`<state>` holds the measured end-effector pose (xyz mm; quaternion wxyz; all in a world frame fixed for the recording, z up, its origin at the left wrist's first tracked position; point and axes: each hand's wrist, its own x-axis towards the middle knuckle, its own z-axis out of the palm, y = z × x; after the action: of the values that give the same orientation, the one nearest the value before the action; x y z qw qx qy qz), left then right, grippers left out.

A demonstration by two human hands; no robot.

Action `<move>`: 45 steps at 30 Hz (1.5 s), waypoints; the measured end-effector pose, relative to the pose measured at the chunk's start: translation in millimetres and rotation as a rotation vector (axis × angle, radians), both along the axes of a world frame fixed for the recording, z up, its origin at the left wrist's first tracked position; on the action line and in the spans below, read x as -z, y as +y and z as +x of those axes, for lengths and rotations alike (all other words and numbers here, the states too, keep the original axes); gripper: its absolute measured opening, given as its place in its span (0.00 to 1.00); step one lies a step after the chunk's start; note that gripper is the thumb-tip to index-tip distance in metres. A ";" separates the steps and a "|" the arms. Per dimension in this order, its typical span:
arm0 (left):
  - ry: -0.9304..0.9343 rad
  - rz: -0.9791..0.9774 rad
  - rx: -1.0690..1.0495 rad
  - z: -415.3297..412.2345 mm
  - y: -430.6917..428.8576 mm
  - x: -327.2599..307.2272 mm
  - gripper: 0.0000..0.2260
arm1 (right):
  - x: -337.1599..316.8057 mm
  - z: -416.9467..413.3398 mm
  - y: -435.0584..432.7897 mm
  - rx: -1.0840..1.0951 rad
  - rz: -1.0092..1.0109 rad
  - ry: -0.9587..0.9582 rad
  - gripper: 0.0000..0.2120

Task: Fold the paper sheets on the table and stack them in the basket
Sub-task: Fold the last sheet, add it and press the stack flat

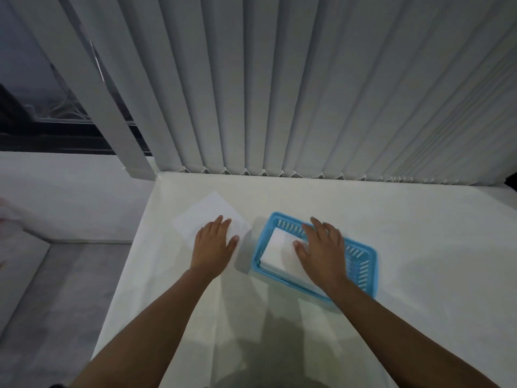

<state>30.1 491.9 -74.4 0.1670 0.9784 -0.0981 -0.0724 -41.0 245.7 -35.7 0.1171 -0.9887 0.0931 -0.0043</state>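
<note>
Head view: dim room, white table (279, 197) set against a wall of grey vertical blinds (307, 85); a dark window opening (56, 119) shows at upper left where slats hang askew, and a grey floor (56, 289) lies left of the table edge. On the table, left of centre, one white paper sheet (207, 217) lies flat, turned at an angle to the table edge. Just beside it to the right sits a blue slotted plastic basket (361, 264), also angled, apart from the sheet by a narrow strip of tabletop. Inside the basket, a stack of folded white paper (279, 256) fills the left part of the floor; the number of sheets cannot be told. Left hand (214, 245): forearm bare, reaching forward from lower left, palm down, fingers extended and close together, thumb spread to the right; it rests flat on the near right part of the loose sheet, gripping nothing. Right hand (321, 247): forearm bare, reaching from lower right, crossing over the basket's near rim, palm down, fingers extended toward the basket's far wall, thumb spread left over the folded stack; hand is flat and uncurled, and whether the palm actually presses the stack or hovers just above it cannot be told. The two hands are apart, one on each paper item. Shadows of both arms fall on the tabletop near the bottom of the view. No brands, labels or writing can be read on paper, basket or blinds.
</note>
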 end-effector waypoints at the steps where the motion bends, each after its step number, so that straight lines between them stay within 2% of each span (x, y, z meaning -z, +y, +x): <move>1: 0.009 -0.003 -0.049 2.7 10.7 1.2 0.25 | -2.0 12.4 7.7 -0.022 0.008 -0.016 0.22; 6: 0.033 0.040 -0.182 22.3 58.0 -2.7 0.22 | -5.4 79.0 54.4 -0.163 0.015 -0.030 0.17; 13: 0.219 0.011 -0.238 61.7 94.8 -3.3 0.23 | 10.8 160.3 129.3 -0.391 -0.082 0.145 0.19; 21: 0.189 -0.096 -0.245 88.1 91.1 18.2 0.27 | 43.1 206.7 174.5 -0.479 -0.086 0.329 0.24; 24: 0.196 -0.158 -0.300 97.2 89.1 19.8 0.25 | 50.5 211.1 177.2 -0.474 -0.063 0.320 0.27; 27: 0.059 -0.022 -0.101 102.9 91.0 18.7 0.22 | 53.5 215.8 173.7 -0.503 -0.066 0.292 0.28; 29: -0.059 0.019 0.035 104.1 96.2 15.6 0.19 | 52.0 219.4 170.2 -0.517 -0.056 0.266 0.23; 32: -0.113 0.022 0.084 103.4 108.2 12.7 0.11 | 43.1 219.7 164.1 -0.506 -0.039 0.163 0.13; 34: -0.111 -0.032 0.075 97.0 113.7 10.2 0.07 | 34.2 213.0 156.2 -0.509 -0.041 0.131 0.11; 37: -0.074 -0.140 0.076 77.8 113.2 7.6 0.04 | 23.1 192.0 139.5 -0.567 -0.063 0.180 0.11; 40: -0.003 -0.179 0.146 56.7 110.8 10.7 0.05 | 17.7 165.4 125.6 -0.625 -0.142 0.197 0.14; 43: 0.061 -0.196 0.167 44.7 107.7 9.8 0.11 | 13.0 146.0 117.2 -0.659 -0.191 0.259 0.15; 45: 0.117 -0.218 0.110 43.7 102.6 4.1 0.15 | 8.4 139.9 114.4 -0.665 -0.200 0.303 0.16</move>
<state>73.8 594.5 -78.5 0.2736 0.9417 -0.1489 -0.1273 98.9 360.1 -44.1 0.0000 -0.9609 -0.2173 0.1713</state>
